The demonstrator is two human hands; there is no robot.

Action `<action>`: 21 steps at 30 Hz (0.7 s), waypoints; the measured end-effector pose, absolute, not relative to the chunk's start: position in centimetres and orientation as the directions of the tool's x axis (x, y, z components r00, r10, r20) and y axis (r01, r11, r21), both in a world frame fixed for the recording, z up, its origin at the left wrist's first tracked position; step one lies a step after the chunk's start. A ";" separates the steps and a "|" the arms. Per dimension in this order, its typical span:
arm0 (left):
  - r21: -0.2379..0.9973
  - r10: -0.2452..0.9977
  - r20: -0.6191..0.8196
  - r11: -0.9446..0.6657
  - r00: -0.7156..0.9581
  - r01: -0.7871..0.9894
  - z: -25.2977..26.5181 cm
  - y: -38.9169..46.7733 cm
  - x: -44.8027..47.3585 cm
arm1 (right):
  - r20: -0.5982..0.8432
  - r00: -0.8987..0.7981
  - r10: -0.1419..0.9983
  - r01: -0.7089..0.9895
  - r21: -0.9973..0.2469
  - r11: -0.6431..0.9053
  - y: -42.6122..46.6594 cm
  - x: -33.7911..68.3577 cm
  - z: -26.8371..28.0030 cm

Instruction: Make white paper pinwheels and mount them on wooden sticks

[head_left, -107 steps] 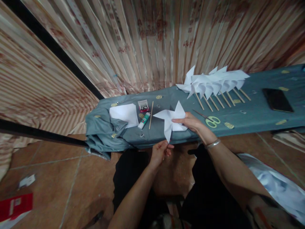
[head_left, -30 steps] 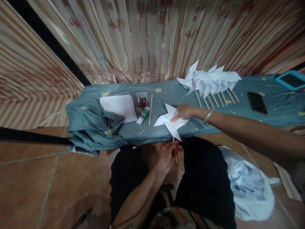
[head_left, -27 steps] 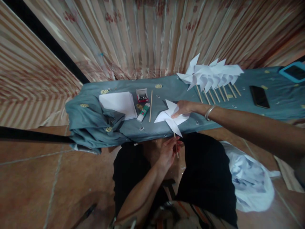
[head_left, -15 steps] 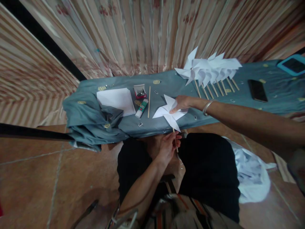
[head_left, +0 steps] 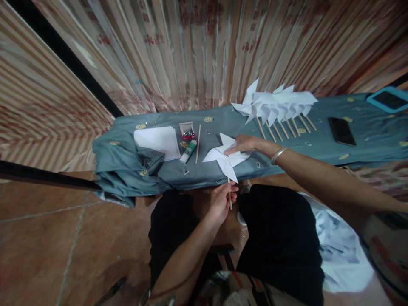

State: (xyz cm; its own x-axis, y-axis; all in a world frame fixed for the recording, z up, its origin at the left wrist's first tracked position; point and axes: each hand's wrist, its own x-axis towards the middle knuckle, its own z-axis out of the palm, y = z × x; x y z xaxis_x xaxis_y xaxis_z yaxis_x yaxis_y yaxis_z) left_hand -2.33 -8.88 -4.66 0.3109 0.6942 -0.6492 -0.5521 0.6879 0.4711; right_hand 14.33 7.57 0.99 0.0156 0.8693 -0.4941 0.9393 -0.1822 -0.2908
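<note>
Pinwheel of white paper lies mid-frame at the cloth's near edge, its wooden handle running almost straight down the frame. The left hand, lower centre, is nearer that handle and grips it in curled fingers just below the blades. The right hand, upper right of the pinwheel, lays its thumb beside the silvery pin; whether its hidden fingers pinch the paper, I cannot tell. Further left, the glue stick and red box carry unreadably small print
</note>
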 end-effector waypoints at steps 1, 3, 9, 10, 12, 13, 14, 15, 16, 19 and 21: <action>0.472 0.697 -0.646 0.685 0.312 -0.554 -4.6 -8.9 -2.3 | -0.491 0.025 0.871 0.928 -0.312 -0.202 7.5 14.4 0.9; 0.474 0.702 -0.639 0.681 0.315 -0.559 -4.5 -9.0 -2.3 | -0.497 0.045 0.867 0.907 -0.344 -0.245 7.3 14.5 0.8; 0.488 0.723 -0.608 0.666 0.329 -0.564 -4.1 -9.0 -2.2 | -0.378 0.051 0.925 0.860 -0.453 -0.233 6.6 15.2 1.0; 0.490 0.727 -0.603 0.662 0.327 -0.567 -4.1 -9.0 -2.1 | -0.345 0.062 0.937 0.852 -0.470 -0.229 6.5 15.3 1.1; 0.495 0.733 -0.598 0.657 0.325 -0.569 -4.0 -8.9 -2.0 | -0.234 0.116 0.965 0.825 -0.519 -0.224 6.0 15.7 1.2; 0.496 0.734 -0.595 0.655 0.326 -0.569 -3.9 -8.8 -2.0 | -0.150 0.158 0.976 0.801 -0.559 -0.216 5.6 15.9 1.2; 0.496 0.735 -0.594 0.654 0.327 -0.570 -3.7 -8.7 -2.0 | -0.043 0.206 0.978 0.773 -0.605 -0.190 5.3 16.1 1.2; 0.496 0.737 -0.592 0.652 0.326 -0.573 -3.6 -8.6 -2.0 | 0.072 0.245 0.967 0.743 -0.655 -0.139 4.8 16.3 1.2; 0.497 0.741 -0.588 0.647 0.324 -0.578 -3.4 -8.5 -2.0 | 0.171 0.279 0.945 0.707 -0.703 -0.081 4.4 16.6 1.1; 0.506 0.760 -0.566 0.627 0.321 -0.593 -2.5 -8.2 -2.2 | 0.345 0.357 0.868 0.635 -0.771 0.045 3.2 17.3 0.5; 0.510 0.769 -0.550 0.619 0.327 -0.597 -1.8 -8.0 -2.3 | 0.372 0.413 0.831 0.604 -0.795 0.055 2.6 17.7 0.1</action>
State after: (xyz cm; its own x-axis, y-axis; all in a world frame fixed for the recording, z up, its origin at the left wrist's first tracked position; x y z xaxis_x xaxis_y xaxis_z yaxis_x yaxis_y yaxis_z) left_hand -2.30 -8.04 -1.84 0.3271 0.7686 -0.5498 -0.5972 0.6190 0.5100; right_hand 17.74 2.61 0.07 0.4134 0.8312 0.3717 0.6042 0.0549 -0.7949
